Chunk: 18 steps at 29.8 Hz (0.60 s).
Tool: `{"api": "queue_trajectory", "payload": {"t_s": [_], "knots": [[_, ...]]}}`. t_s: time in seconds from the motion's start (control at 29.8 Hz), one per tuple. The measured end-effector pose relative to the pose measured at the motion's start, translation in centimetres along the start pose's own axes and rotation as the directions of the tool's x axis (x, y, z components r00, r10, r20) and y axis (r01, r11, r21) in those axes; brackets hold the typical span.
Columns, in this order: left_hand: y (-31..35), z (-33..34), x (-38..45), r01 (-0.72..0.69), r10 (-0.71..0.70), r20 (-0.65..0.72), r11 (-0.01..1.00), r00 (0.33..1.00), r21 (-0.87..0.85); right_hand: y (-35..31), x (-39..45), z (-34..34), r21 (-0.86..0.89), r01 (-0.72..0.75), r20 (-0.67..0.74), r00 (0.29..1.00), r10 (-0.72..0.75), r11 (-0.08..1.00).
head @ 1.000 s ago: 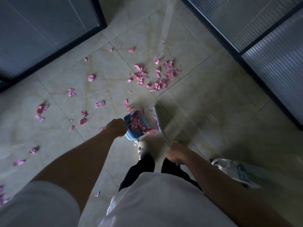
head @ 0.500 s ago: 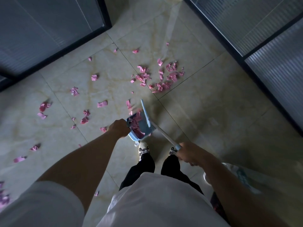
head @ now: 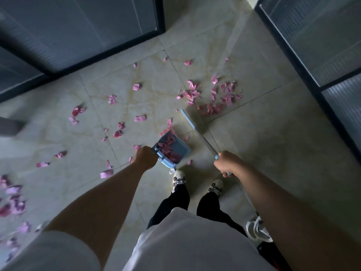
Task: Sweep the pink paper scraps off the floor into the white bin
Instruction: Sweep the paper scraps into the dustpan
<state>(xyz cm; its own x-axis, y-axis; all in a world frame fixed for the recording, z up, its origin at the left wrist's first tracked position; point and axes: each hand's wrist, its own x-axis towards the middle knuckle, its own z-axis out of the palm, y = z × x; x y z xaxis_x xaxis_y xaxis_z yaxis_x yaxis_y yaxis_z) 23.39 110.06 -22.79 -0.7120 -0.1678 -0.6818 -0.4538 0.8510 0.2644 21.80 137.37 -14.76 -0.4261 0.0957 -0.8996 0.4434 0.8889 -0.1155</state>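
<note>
My left hand (head: pixel 146 157) grips the handle of a blue dustpan (head: pixel 181 148) that sits on the tiled floor in front of my feet and holds several pink paper scraps (head: pixel 169 147). My right hand (head: pixel 227 163) grips the grey handle of a broom (head: pixel 203 139), whose blue head (head: pixel 186 117) is raised to the upper right of the pan. A cluster of pink scraps (head: pixel 212 98) lies beyond the broom head. More scraps (head: pixel 117 122) are scattered to the left. The white bin (head: pixel 257 229) peeks out behind my right arm, mostly hidden.
Dark-framed glass panels (head: pixel 82 34) stand at the upper left, and another panel (head: pixel 316 45) runs along the right. My two shoes (head: pixel 178 178) stand just behind the dustpan. A heap of pink scraps (head: pixel 11 200) lies at the far left edge.
The broom has swung away from the dustpan, up and to the right toward the far cluster. My right hand has moved right and outward. The dustpan stays in my left hand on the floor.
</note>
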Motion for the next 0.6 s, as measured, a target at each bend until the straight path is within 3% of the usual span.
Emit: {"api": "queue_trajectory", "payload": {"t_s": [0.13, 0.27, 0.47, 0.6], "knots": [[-2.0, -0.7, -1.6, 0.059, -0.061, -0.025, 0.996, 0.998, -0.069, -3.1, 1.1, 0.5, -0.102, 0.033, 0.051, 0.998, -0.028, 0.994], [-4.3, -1.4, -3.3, 0.095, -0.096, -0.030, 0.995, 0.995, -0.036, -3.7, 1.3, 1.5, -0.245, 0.058, 0.008, 0.998, -0.058, 0.968], [-6.8, -0.9, -5.7, 0.179, -0.183, -0.047, 0.981, 0.982, -0.077, 0.9, 0.9, 1.8, -0.473, 0.093, -0.093, 0.984, -0.155, 0.876], [-7.3, 0.0, -7.3, 0.271, -0.285, -0.098, 0.953, 0.953, -0.138, 5.1, 0.7, 1.4, -0.497, 0.085, -0.114, 0.980, -0.162, 0.864]]}}
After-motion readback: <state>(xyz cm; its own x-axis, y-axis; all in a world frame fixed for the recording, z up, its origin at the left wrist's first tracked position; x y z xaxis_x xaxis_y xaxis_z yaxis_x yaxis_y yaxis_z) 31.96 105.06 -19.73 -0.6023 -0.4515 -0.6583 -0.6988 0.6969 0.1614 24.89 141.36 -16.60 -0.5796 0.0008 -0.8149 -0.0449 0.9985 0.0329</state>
